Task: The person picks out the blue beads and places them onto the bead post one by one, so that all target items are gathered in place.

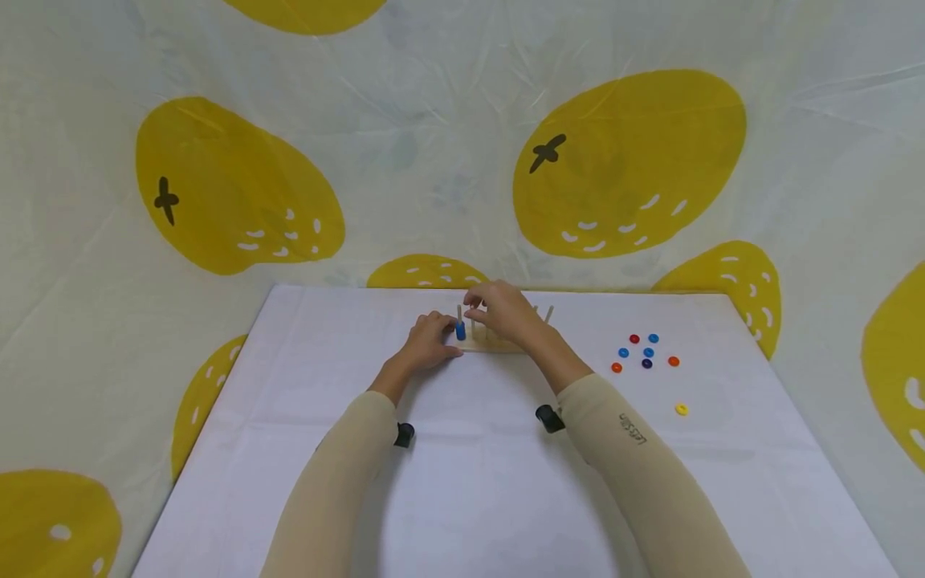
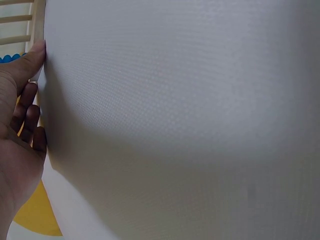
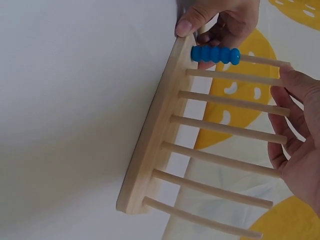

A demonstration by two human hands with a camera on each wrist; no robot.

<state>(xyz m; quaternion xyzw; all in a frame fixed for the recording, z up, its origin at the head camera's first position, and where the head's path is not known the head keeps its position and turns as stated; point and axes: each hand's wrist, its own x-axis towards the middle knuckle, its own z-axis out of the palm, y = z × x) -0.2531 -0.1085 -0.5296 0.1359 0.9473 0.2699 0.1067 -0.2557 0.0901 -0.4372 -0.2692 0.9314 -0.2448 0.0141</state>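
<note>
A wooden peg stand [image 3: 150, 130] with a row of upright pegs stands at the far side of the table. Several blue beads [image 3: 215, 54] are stacked at the bottom of its leftmost peg. My left hand [image 1: 428, 341] grips the stand's left end, thumb along the front of the base and fingers behind, also visible in the left wrist view [image 2: 22, 120]. Above the left pegs is my right hand [image 1: 503, 309], thumb and forefinger beside the peg tips with a gap between them. No bead shows in its fingers. In the head view it covers the middle pegs.
To the right of the stand lie loose beads: red [image 1: 634, 339], several blue ones such as a blue bead [image 1: 624, 353], orange [image 1: 674, 361], dark blue [image 1: 646, 364] and yellow [image 1: 682, 409]. A patterned cloth [image 1: 433, 177] hangs behind the white table [image 1: 477, 482].
</note>
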